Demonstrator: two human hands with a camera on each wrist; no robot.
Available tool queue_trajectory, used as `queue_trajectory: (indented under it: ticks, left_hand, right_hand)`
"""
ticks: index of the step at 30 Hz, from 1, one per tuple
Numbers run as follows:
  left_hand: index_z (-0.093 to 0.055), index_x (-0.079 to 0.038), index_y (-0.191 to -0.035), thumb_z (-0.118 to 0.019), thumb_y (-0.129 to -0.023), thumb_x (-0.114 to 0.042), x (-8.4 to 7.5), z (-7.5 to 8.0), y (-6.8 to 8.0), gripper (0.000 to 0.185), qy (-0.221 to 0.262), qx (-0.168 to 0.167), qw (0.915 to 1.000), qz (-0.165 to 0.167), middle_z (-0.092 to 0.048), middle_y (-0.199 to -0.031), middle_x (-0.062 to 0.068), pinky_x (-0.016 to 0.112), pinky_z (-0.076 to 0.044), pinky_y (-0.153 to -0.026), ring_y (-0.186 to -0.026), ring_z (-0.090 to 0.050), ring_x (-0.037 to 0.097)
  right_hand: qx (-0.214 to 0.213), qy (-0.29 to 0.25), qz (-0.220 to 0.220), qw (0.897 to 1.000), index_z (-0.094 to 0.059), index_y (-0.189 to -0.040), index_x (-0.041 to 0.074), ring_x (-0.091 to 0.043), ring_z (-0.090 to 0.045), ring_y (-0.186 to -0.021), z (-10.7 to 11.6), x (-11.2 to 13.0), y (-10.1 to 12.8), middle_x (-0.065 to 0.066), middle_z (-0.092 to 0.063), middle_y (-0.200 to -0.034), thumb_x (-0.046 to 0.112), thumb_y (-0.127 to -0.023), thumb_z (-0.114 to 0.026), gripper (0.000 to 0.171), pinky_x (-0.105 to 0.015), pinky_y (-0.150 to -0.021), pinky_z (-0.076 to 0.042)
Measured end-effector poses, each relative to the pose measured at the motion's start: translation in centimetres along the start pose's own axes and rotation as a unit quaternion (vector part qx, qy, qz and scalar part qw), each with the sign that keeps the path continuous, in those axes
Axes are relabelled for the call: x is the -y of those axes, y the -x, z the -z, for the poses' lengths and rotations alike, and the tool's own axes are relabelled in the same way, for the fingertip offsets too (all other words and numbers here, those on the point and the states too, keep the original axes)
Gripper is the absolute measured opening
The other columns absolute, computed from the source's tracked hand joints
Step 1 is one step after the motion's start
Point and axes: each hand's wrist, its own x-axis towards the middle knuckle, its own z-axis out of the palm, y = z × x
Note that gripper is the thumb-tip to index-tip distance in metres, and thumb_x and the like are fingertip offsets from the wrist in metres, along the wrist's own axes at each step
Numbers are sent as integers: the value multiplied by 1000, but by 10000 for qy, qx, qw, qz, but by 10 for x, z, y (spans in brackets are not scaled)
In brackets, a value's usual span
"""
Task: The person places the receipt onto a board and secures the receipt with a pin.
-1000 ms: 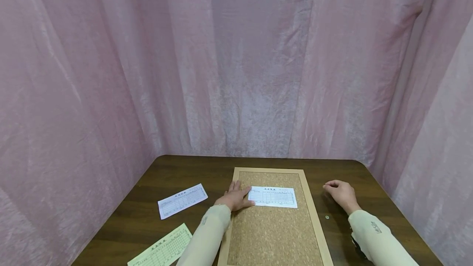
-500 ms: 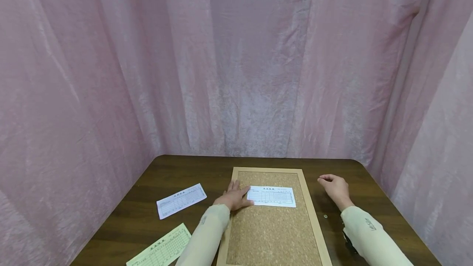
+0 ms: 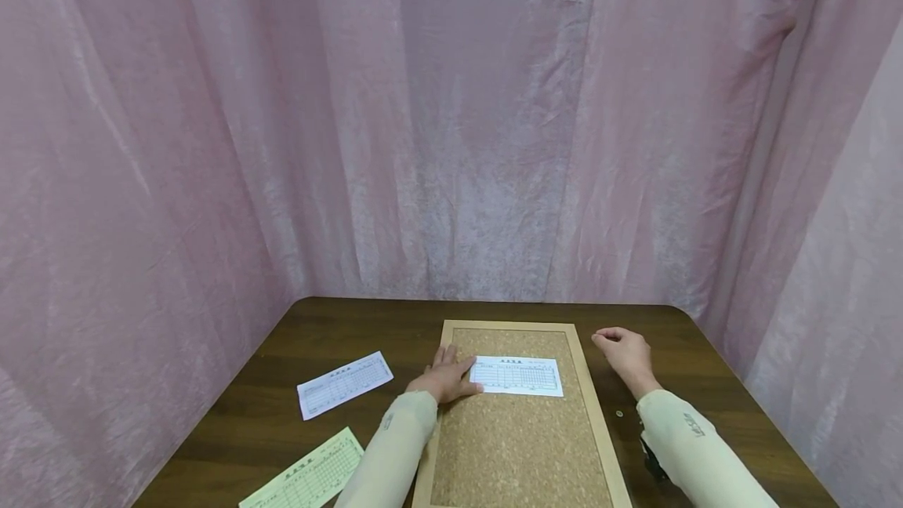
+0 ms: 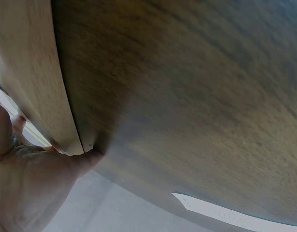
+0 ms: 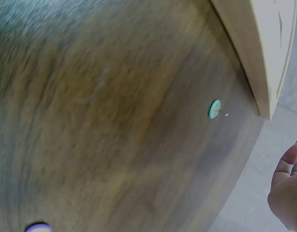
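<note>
A cork board [image 3: 518, 445] in a light wooden frame lies on the dark wooden table [image 3: 339, 328]. A white printed slip [image 3: 517, 375] sits on its upper part. My left hand [image 3: 447, 377] lies flat across the board's left frame, its straight fingers pressing the slip's left edge. In the left wrist view that hand [image 4: 27, 188] rests against the frame [image 4: 37, 87]. My right hand [image 3: 621, 350] hovers just right of the board, fingers curled with the tips together. Whether they pinch anything is hidden. A small teal pushpin [image 5: 215, 108] lies on the table beside the frame [image 5: 257, 53].
A second white slip [image 3: 344, 385] and a yellow-green slip [image 3: 305, 480] lie on the table to the left. Another pin [image 5: 38, 227], purple, shows at the bottom of the right wrist view. Pink curtains [image 3: 451, 124] close in the table on three sides.
My right hand has drifted left and slightly away from me, toward the board's right frame. The left hand and the slip have stayed put.
</note>
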Motion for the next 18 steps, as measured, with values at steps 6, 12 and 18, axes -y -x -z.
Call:
queue_trajectory:
  ticks: [6, 12, 18]
  left_hand:
    - [-39, -16, -154, -61, -96, -47, 2, -1, -2, 69, 3, -16, 10000, 16, -11, -162, 24, 63, -20, -113, -149, -5, 42]
    - [-39, -16, -154, -61, -96, -47, 1, -2, -1, 69, -15, 5, 10000, 48, -11, -162, 24, 63, -21, -113, -149, -5, 42]
    - [-39, -16, -154, -61, -96, -47, -1, 0, 1, 70, 23, 22, 10000, 48, -11, -162, 24, 63, -21, -112, -149, -6, 42]
  right_hand:
    - [24, -318, -18, 9995, -74, -103, -1, -18, -69, -71, -7, 9, 0, -13, -74, -85, 22, -92, -69, 26, -28, -63, -46]
    - [36, -580, -23, 9983, -74, -105, -2, -25, -70, -75, -16, 19, 0, -14, -73, -83, 18, -93, -68, 24, -24, -59, -46]
    - [73, -849, -12, 9964, -74, -103, -1, -20, -68, -71, -28, 29, 2, -8, -72, -83, 17, -93, -68, 21, -24, -59, -48]
